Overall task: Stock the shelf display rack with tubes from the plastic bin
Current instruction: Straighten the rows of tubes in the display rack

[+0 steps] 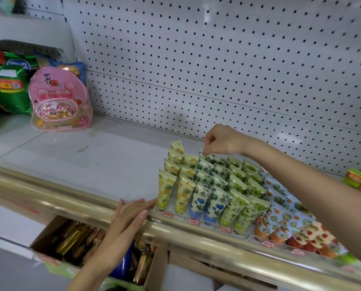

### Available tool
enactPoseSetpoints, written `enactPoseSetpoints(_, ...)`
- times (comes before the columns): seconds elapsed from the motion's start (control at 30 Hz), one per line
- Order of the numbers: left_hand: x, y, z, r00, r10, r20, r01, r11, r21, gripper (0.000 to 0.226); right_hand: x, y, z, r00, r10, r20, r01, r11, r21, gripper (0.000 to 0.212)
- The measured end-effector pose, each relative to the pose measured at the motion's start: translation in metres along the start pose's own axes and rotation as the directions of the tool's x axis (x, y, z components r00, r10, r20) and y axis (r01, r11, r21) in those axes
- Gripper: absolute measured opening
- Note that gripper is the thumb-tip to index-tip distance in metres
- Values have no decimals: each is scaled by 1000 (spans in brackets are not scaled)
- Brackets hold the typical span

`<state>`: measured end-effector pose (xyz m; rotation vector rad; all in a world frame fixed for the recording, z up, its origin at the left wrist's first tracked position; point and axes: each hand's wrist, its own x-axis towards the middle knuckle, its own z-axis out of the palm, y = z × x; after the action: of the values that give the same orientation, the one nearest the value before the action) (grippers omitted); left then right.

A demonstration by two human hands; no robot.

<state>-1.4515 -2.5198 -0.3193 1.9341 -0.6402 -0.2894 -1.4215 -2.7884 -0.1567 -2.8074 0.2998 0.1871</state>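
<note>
A clear display rack (pixel 207 222) stands on the white shelf (pixel 91 156) and holds rows of upright tubes: yellow pineapple tubes (pixel 165 190), blue flower tubes (pixel 198 198), green grape tubes (pixel 236 204) and orange and red fruit tubes (pixel 284 225). My right hand (pixel 219 141) reaches over the back of the rack and pinches the top of a blue flower tube (pixel 202 155) in the rear row. My left hand (pixel 131 215) lies flat with fingers apart on the gold shelf rail (pixel 49 192), just left of the rack. No plastic bin is in view.
A pink clear pouch (pixel 59 99) and green snack bags (pixel 6 87) stand at the shelf's back left. A cardboard box (pixel 78 246) of packets sits below the rail. Green and orange boxes (pixel 360 181) sit at the far right. A white pegboard (pixel 217 70) backs the shelf.
</note>
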Motion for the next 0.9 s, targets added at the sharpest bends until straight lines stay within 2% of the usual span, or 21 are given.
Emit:
enactPoseSetpoints(0.1, 0, -2, 0, 1000, 7, -2, -7, 1000, 1, 37, 0, -1, -1, 1000, -6, -16, 6, 1000, 4, 13)
enactPoseSetpoints(0.33, 0, -8, 0, 999, 42, -27, -42, 999, 6, 55, -1, -4, 1, 1000, -6, 0, 6, 1000, -10, 12)
enactPoseSetpoints(0.53, 1, -6, 1, 999, 30, -24, -30, 1000, 4, 45, -3, -5, -3, 999, 1, 47, 0, 1000, -24, 20)
enactPoseSetpoints(0.7, 1, -3, 1, 999, 19, -26, -19, 1000, -5, 38, -4, -5, -5, 998, -6, 64, 8, 1000, -30, 18)
enactPoseSetpoints(0.9, 2, -9, 1, 999, 41, -25, -41, 999, 7, 40, -5, -4, -6, 997, -18, 76, 19, 1000, -20, 18)
